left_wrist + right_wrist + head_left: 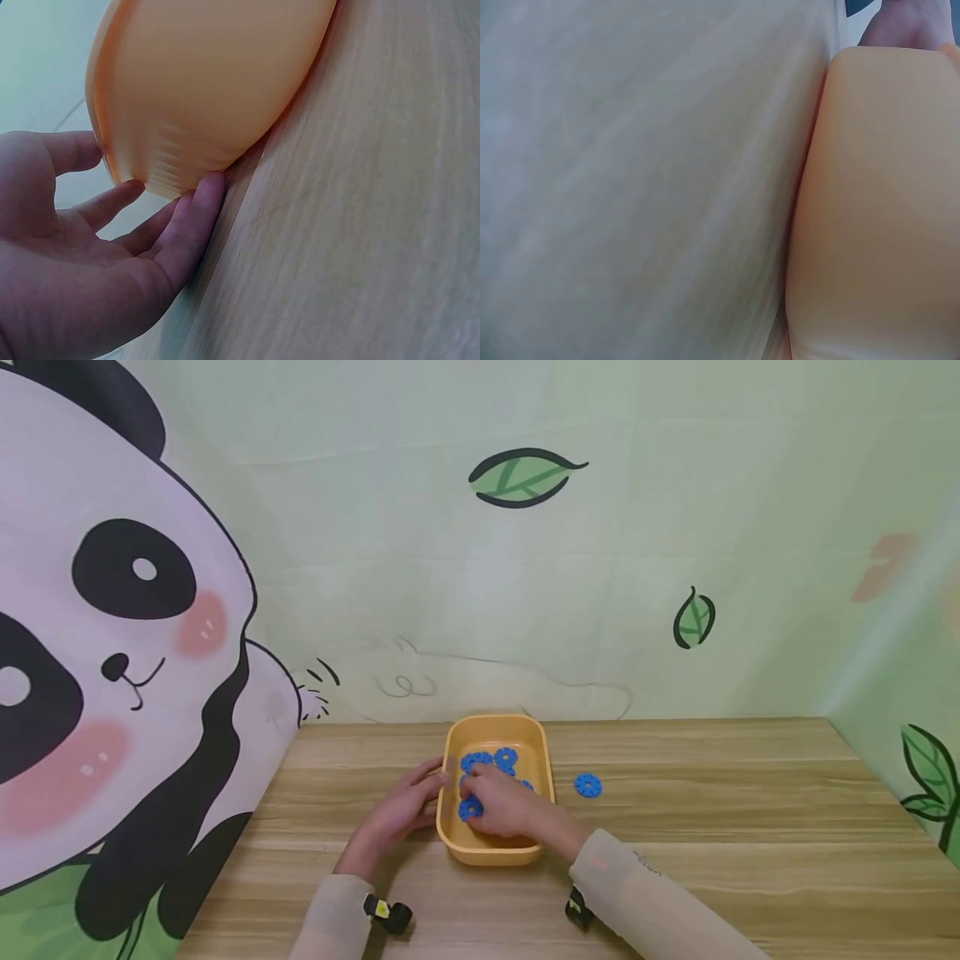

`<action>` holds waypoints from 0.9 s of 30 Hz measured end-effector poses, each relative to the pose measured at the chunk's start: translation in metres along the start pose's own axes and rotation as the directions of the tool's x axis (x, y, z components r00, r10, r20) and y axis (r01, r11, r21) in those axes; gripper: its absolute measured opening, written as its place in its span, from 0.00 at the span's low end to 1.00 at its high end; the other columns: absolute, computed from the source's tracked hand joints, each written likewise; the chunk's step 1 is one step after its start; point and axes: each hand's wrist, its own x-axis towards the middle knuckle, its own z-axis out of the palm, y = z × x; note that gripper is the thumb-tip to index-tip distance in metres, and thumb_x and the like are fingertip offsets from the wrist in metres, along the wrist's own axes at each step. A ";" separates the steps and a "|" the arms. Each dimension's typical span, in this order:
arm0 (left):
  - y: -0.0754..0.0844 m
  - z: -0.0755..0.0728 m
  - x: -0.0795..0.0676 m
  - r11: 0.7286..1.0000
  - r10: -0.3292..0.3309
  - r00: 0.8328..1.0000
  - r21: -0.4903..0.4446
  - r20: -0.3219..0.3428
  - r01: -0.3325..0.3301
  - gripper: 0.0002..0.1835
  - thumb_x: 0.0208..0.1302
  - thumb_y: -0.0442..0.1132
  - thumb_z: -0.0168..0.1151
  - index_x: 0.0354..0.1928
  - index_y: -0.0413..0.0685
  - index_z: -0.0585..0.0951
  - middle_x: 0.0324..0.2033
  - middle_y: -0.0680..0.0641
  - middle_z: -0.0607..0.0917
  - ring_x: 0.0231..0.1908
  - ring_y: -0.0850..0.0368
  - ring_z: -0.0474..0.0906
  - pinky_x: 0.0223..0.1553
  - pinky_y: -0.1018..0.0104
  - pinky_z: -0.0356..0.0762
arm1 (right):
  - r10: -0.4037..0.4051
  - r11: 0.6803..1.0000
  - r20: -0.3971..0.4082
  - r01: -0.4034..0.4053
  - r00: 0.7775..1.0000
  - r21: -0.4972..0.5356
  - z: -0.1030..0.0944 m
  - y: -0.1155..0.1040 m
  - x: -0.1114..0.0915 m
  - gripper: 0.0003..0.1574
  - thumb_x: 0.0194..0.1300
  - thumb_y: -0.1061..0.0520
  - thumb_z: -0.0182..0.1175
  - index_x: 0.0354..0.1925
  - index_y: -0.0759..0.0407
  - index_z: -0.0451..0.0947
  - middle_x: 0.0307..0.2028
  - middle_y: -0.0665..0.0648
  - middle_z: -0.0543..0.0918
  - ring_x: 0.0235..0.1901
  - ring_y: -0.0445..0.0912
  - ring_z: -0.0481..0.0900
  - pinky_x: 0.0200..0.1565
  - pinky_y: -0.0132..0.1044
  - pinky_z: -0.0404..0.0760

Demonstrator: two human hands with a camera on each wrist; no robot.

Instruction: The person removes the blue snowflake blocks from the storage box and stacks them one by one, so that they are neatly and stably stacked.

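Blue round notched discs (pixel 498 760) lie about your right hand (pixel 504 802), its grip unclear, inside a yellow rectangular tray (pixel 495 857); your left hand (pixel 401 806) touches the outside, fingers (pixel 196 225) spread.

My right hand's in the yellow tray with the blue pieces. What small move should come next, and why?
I'd probably pinch one blue piece with your right hand and lift it out: your left hand touches the tray, a loose piece lies on the table to the right, and your right hand is among the pieces, though I can't tell whether it holds one.
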 end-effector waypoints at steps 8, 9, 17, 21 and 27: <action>-0.001 0.000 0.001 1.000 -0.006 1.000 0.005 0.001 0.006 0.31 0.85 0.47 0.50 0.83 0.48 0.60 0.71 0.32 0.74 0.67 0.41 0.77 0.61 0.49 0.83 | -0.011 1.000 0.013 0.011 1.000 0.012 0.000 0.001 0.000 0.17 0.65 0.52 0.75 0.48 0.59 0.86 0.46 0.53 0.81 0.49 0.48 0.78 0.58 0.43 0.80; -0.001 0.000 0.001 1.000 -0.005 1.000 0.007 -0.003 0.005 0.31 0.85 0.47 0.50 0.82 0.48 0.60 0.71 0.32 0.74 0.67 0.40 0.76 0.61 0.49 0.83 | -0.013 1.000 0.014 0.013 1.000 0.010 -0.001 0.001 0.000 0.17 0.65 0.52 0.75 0.48 0.59 0.86 0.47 0.53 0.81 0.49 0.48 0.79 0.58 0.43 0.80; -0.001 0.000 0.003 1.000 -0.003 1.000 0.018 -0.012 0.003 0.30 0.85 0.46 0.50 0.82 0.49 0.61 0.72 0.33 0.73 0.68 0.40 0.75 0.60 0.47 0.83 | -0.055 0.998 0.019 0.056 0.998 -0.040 -0.004 0.000 0.003 0.15 0.66 0.53 0.74 0.47 0.59 0.87 0.44 0.53 0.84 0.48 0.48 0.80 0.57 0.42 0.80; -0.001 0.001 0.003 1.000 -0.003 1.000 0.011 -0.024 0.003 0.30 0.84 0.46 0.50 0.82 0.49 0.62 0.70 0.32 0.74 0.66 0.40 0.77 0.59 0.49 0.84 | -0.060 0.998 0.038 0.061 0.997 -0.034 -0.009 0.001 0.005 0.15 0.66 0.53 0.74 0.47 0.59 0.87 0.44 0.53 0.84 0.45 0.46 0.79 0.55 0.40 0.81; 0.000 0.001 0.002 1.000 0.000 1.000 -0.001 -0.013 0.000 0.30 0.85 0.46 0.50 0.82 0.49 0.62 0.70 0.32 0.75 0.66 0.41 0.77 0.58 0.50 0.84 | -0.053 0.998 0.053 0.054 0.997 -0.011 -0.028 0.001 0.001 0.20 0.68 0.54 0.73 0.54 0.62 0.86 0.51 0.57 0.85 0.53 0.50 0.81 0.61 0.44 0.80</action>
